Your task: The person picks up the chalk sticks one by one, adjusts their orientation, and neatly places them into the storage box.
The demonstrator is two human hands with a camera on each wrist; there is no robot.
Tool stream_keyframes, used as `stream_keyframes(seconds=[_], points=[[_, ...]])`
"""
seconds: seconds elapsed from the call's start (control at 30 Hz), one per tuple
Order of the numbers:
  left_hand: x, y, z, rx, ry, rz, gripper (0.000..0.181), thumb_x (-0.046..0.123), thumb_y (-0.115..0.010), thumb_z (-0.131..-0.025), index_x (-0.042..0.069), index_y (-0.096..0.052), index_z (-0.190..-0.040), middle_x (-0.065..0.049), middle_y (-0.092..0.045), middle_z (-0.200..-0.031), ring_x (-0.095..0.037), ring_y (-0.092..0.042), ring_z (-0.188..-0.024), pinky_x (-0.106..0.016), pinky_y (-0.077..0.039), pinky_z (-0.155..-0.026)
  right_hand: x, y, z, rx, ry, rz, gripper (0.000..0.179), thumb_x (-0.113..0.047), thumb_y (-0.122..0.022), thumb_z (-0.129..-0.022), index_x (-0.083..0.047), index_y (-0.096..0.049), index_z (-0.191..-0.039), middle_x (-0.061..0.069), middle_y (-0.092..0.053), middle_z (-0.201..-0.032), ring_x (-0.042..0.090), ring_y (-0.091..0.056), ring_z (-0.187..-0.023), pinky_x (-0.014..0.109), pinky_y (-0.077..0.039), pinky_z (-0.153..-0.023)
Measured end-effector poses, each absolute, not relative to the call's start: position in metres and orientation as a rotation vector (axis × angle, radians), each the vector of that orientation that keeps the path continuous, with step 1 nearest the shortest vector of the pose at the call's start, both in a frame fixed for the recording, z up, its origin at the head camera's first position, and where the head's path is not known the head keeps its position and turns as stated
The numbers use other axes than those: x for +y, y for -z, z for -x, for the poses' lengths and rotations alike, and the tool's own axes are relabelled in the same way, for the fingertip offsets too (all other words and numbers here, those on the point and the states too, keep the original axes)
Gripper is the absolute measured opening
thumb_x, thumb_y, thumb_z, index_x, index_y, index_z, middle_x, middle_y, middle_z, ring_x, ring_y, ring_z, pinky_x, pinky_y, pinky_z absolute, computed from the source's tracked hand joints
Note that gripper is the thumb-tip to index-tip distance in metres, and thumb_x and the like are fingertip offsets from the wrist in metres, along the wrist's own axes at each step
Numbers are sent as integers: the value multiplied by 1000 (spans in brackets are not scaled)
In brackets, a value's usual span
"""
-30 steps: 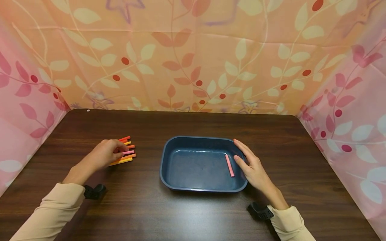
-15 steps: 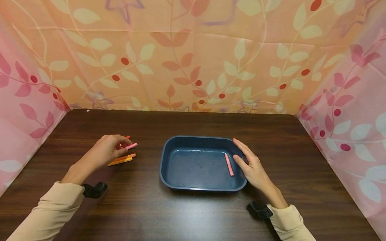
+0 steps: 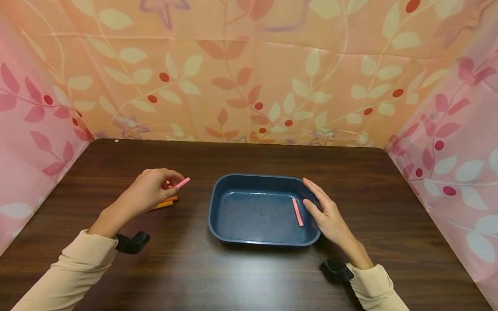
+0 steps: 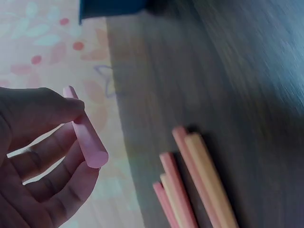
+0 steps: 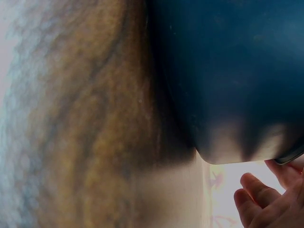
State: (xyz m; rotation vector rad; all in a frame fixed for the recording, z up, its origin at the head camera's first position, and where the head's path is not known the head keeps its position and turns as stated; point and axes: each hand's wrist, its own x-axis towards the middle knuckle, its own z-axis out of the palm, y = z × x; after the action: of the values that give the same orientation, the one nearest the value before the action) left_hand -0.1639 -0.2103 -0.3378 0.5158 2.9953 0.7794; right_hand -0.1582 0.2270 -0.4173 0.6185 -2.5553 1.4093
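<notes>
A slim, pink chalk-like stick (image 3: 183, 182) is pinched between the thumb and fingers of the left hand (image 3: 145, 190), above the brown wood-grain desk (image 3: 183, 268) and near slim orange and yellow sticks (image 4: 209, 175). The right hand's (image 3: 330, 220) fingers are loosely spread at the right rim of a dark blue, rounded rectangular, plastic-looking tray (image 3: 249, 220), where a second pink stick (image 3: 297, 212) lies. Lightness, stiffness and brittleness are to be expected; a gentle mid-length hold is advised.

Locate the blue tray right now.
In the head view, the blue tray sits near centre on the table, the right hand at its right rim, a pink stick inside.
</notes>
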Motion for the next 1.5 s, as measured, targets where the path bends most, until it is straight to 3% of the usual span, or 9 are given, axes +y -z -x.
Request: stream_keyframes(seconds=[0.23,0.47,0.93,1.2,1.5], points=[[-193,328,162,2933,-891,-508,25,3,-70,-85,2,-72,-110,-4,-72,-83,-11,-59,-67,-24,-45,-57,227,418,159,-2548,-1400,-620,49,-5,-54,-100,-2,-44,-148,21,-41,-154,-1,-33,-142,2,-22,-109],[-178,321,160,2851,-1003,-485,25,4,-68,-86,3,-72,-111,-4,-71,-82,-11,-57,-60,-24,-43,-49,227,418,159,-2551,-1399,-621,49,-5,-54,-100,-3,-44,-148,22,-41,-154,0,-33,-142,2,-21,-109],[-146,324,163,2731,-1130,-488,25,3,-68,-88,2,-71,-113,-7,-69,-80,-12,-58,-57,-25,-46,-50,226,418,159,-2547,-1396,-628,49,-5,-54,-100,-2,-43,-148,21,-41,-154,-2,-33,-142,1,-22,-109],[-129,327,163,2724,-1142,-527,27,2,-67,-86,0,-70,-113,-6,-70,-80,-13,-66,-65,-25,-52,-55,227,418,159,-2550,-1403,-632,49,-6,-54,-100,-2,-43,-148,21,-40,-154,1,-34,-143,1,-22,-109],[-116,329,164,2682,-1157,-526,29,3,-70,-86,1,-70,-116,-8,-72,-86,-12,-63,-63,-24,-49,-54,227,419,159,-2547,-1400,-633,49,-6,-54,-100,-2,-43,-148,21,-40,-154,2,-34,-143,1,-22,-109]])
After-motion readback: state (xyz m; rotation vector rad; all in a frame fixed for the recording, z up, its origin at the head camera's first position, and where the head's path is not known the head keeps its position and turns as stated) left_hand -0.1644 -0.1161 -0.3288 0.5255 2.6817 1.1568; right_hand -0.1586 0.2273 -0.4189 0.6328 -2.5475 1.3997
